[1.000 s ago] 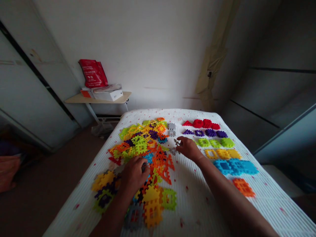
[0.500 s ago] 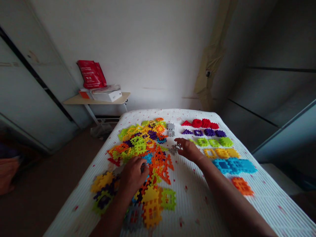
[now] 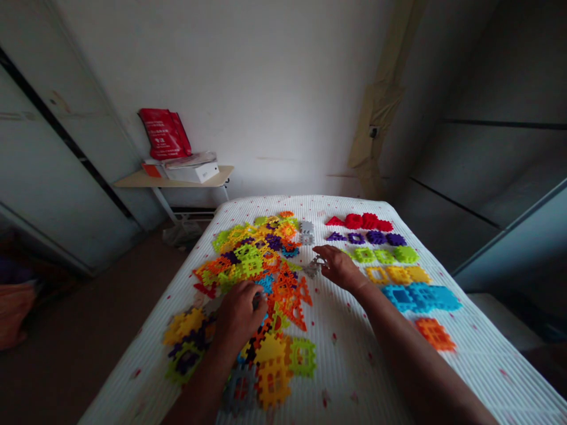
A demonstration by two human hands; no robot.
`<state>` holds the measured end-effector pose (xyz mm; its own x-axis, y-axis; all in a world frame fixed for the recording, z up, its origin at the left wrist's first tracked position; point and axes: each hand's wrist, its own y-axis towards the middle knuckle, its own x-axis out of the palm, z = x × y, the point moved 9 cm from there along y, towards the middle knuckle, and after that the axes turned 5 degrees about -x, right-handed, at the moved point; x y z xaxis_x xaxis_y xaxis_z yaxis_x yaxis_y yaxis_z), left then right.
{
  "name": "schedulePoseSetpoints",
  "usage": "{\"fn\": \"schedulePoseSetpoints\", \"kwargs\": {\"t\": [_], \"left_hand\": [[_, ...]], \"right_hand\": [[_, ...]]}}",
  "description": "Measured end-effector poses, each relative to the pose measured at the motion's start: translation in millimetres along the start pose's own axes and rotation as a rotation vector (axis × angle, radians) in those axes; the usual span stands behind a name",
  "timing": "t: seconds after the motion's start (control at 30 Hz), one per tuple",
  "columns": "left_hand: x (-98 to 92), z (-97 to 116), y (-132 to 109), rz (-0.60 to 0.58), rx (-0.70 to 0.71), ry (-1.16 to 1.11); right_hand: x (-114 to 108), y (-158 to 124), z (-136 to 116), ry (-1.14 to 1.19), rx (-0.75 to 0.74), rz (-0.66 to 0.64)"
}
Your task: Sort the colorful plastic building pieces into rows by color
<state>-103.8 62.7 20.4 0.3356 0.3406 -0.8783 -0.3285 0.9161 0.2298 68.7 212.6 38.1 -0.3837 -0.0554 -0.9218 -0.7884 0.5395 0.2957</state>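
Note:
A mixed pile of plastic interlocking tiles (image 3: 257,277) in orange, green, yellow, purple and grey covers the left half of the white ribbed mattress (image 3: 349,360). My left hand (image 3: 239,316) rests curled on the pile, fingers closed on a small grey piece that is mostly hidden. My right hand (image 3: 339,267) reaches to the pile's right edge, fingertips on a grey tile (image 3: 312,269). Sorted rows lie to the right: red tiles (image 3: 363,222), purple tiles (image 3: 367,238), green tiles (image 3: 385,255), yellow tiles (image 3: 398,274), blue tiles (image 3: 420,297) and an orange tile (image 3: 434,334).
A small side table (image 3: 175,177) with a red bag (image 3: 165,133) and white boxes stands against the wall beyond the mattress. Cabinet doors run along the left, dark panels along the right. Bare floor lies to the left of the mattress.
My right hand has lowered the grey tile it held up and now has it down at the mattress by the pile's edge. My left hand has barely moved.

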Motion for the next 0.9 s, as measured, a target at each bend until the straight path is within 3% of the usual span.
{"fn": "schedulePoseSetpoints", "kwargs": {"t": [0.27, 0.5, 0.67, 0.73, 0.9], "left_hand": [[-2.2, 2.1, 1.1, -0.011, -0.014, 0.017], [-1.1, 0.1, 0.7, -0.006, -0.014, 0.026], [-1.1, 0.0, 1.2, -0.003, -0.005, 0.007], [-0.5, -0.2, 1.6, 0.002, 0.004, 0.003], [-0.8, 0.2, 1.6, -0.015, -0.006, 0.005]], "right_hand": [[-0.3, -12.9, -8.8, -0.034, 0.034, -0.248], [4.2, -34.8, -4.8, -0.204, 0.304, -0.325], [8.9, -49.3, -0.4, -0.236, 0.387, -0.341], [3.7, -52.7, 1.0, -0.222, 0.346, -0.34], [1.8, -55.3, -14.0, -0.073, 0.023, -0.348]]}}
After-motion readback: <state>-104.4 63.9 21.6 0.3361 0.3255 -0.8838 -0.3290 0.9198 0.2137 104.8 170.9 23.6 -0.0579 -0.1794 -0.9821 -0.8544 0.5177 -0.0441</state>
